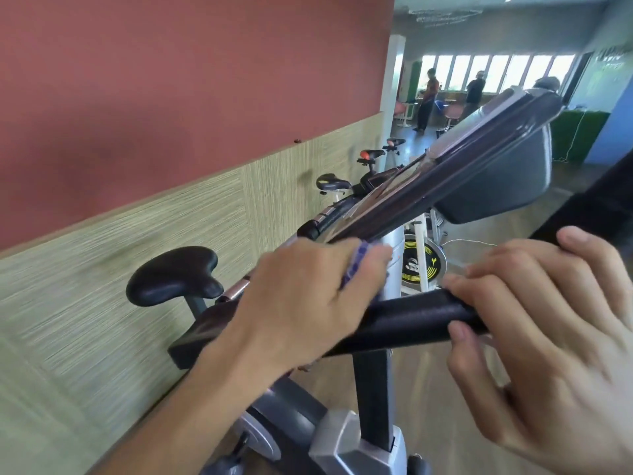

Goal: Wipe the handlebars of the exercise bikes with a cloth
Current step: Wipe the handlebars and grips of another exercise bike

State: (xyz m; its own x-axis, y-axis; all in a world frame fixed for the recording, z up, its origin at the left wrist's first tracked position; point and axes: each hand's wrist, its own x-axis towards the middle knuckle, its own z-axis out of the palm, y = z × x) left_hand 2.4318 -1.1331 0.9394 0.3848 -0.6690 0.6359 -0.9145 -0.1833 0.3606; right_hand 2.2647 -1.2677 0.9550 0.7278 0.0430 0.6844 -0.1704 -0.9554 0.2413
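A black padded handlebar (411, 315) of an exercise bike runs across the middle of the view. My left hand (301, 303) lies over its left part and grips a blue and white cloth (359, 265), pressed against the bar and mostly hidden under the fingers. My right hand (541, 323) holds the bar's right part, fingers over the top and thumb beneath. The bike's grey console (479, 166) tilts just above both hands.
A red and wood-panelled wall (137, 166) runs close along the left. The bike's black saddle (174, 275) sits behind the bar, with several more bikes (342, 190) lined up beyond. Two people (428, 97) stand far off by the windows.
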